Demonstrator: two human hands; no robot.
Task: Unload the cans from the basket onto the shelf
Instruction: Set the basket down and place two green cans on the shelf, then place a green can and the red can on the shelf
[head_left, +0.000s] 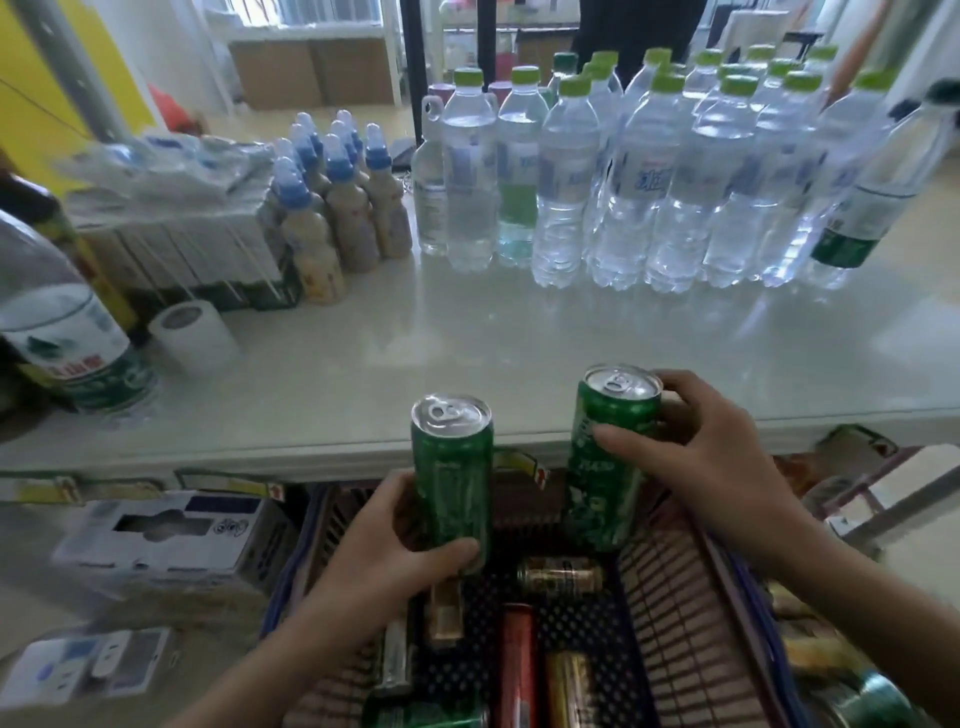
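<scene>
My left hand (387, 540) grips a tall green can (453, 467) upright above the basket (670, 613). A second green can (610, 457) is held upright by my right hand (711, 457), its top level with the front edge of the pale shelf (467, 353). Both cans hang over the basket's far end, just short of the shelf edge. Down in the dark plastic basket lie several more cans on their sides: a gold one (561, 574), a red one (517, 665), another gold one (571, 686) and a green one (426, 714).
Clear water bottles with green caps (649, 171) fill the back right of the shelf. Small beige bottles with blue caps (337, 208) stand back left, beside a shrink-wrapped pack (176, 234). A paper roll (192, 335) and a large bottle (62, 322) sit left. A cardboard box (171, 540) rests below.
</scene>
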